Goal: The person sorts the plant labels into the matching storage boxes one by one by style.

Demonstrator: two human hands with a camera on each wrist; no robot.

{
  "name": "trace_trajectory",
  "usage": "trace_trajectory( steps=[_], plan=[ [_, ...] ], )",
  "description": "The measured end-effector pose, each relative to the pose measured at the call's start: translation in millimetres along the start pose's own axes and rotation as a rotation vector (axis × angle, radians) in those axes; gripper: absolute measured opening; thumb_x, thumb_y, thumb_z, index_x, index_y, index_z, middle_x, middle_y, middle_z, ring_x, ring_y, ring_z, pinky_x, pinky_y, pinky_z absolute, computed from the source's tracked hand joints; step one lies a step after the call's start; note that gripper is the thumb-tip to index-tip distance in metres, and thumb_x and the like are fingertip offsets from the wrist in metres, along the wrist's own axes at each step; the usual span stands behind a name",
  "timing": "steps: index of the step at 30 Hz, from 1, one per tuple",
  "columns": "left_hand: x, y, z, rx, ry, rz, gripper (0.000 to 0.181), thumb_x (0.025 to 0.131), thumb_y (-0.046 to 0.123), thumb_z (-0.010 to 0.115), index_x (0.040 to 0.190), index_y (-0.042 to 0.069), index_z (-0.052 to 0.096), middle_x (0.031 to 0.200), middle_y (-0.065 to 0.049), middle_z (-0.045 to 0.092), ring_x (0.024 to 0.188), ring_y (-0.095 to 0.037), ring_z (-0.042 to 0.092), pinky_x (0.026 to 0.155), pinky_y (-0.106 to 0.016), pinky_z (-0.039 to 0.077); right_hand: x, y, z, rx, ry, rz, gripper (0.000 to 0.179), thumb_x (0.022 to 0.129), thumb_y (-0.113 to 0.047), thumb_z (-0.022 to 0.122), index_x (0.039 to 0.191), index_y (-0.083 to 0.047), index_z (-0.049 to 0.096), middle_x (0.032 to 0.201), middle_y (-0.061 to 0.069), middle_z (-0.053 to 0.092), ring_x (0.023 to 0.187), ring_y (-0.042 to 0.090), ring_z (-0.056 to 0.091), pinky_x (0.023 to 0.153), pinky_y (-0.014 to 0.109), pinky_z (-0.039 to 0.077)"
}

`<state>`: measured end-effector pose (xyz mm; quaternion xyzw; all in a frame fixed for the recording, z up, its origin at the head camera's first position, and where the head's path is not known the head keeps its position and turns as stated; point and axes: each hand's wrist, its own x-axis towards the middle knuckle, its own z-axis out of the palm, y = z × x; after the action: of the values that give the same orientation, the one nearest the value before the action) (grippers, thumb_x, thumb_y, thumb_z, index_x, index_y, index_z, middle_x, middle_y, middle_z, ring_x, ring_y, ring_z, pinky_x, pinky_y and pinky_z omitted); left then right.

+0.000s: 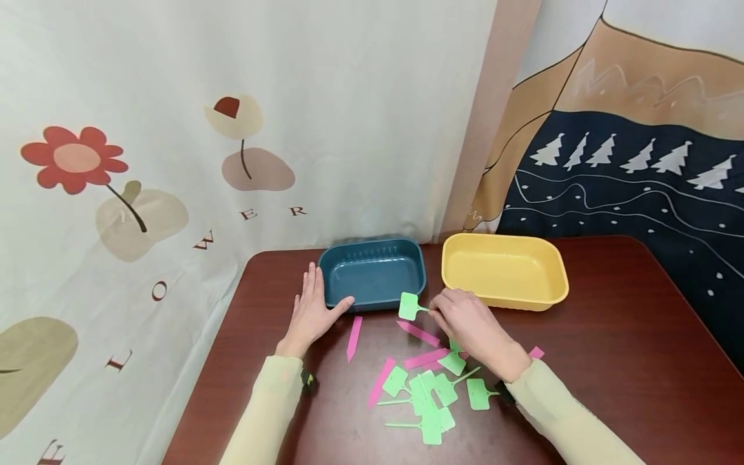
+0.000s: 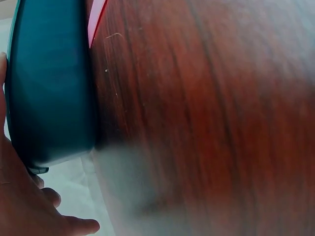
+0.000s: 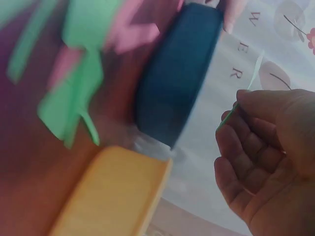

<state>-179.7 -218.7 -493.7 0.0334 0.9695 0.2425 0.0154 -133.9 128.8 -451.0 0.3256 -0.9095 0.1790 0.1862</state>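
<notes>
green tag (image 1: 409,307) | hands: right hand (image 1: 472,323) pinching it, left hand (image 1: 310,313) outstretched against blue tray (image 1: 374,278) | yellow tray (image 1: 502,268): head, right wrist only

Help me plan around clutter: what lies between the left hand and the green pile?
A pink strip near the left hand, then another by the green pile. The head view shows both.

Blue tray (image 1: 372,281): one. Yellow tray (image 1: 502,266): one. Pink pointed strips (image 1: 354,339): at least five. Green tags (image 1: 478,394): at least eight, overlap hiding exact count. Bench (image 1: 628,336): one.
</notes>
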Motion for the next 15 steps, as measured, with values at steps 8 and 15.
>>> trace_trajectory(
  steps=[8,15],
  plan=[
    [-0.9,1.2,2.0,0.003,0.005,0.018,0.119,0.09,0.081,0.052,0.166,0.004,0.001,0.174,-0.01,-0.007,0.159,-0.037,0.003,0.119,-0.07,0.018,44.2,6.9,-3.1,-0.079,-0.045,-0.068,0.008,0.093,-0.017,0.079,0.09,-0.014,0.074,0.084,-0.001,0.065,0.079,0.018,0.062,0.073,0.036,0.05],
    [-2.0,5.4,1.5,0.0,0.01,0.027,0.118,0.091,0.079,0.054,0.166,0.003,0.003,0.174,-0.012,-0.003,0.159,-0.036,0.004,0.119,-0.069,0.019,71.2,4.5,8.4,-0.098,-0.107,-0.073,0.007,0.095,-0.02,0.077,0.091,-0.015,0.074,0.086,-0.002,0.068,0.079,0.018,0.062,0.064,0.031,0.042]
  ],
)
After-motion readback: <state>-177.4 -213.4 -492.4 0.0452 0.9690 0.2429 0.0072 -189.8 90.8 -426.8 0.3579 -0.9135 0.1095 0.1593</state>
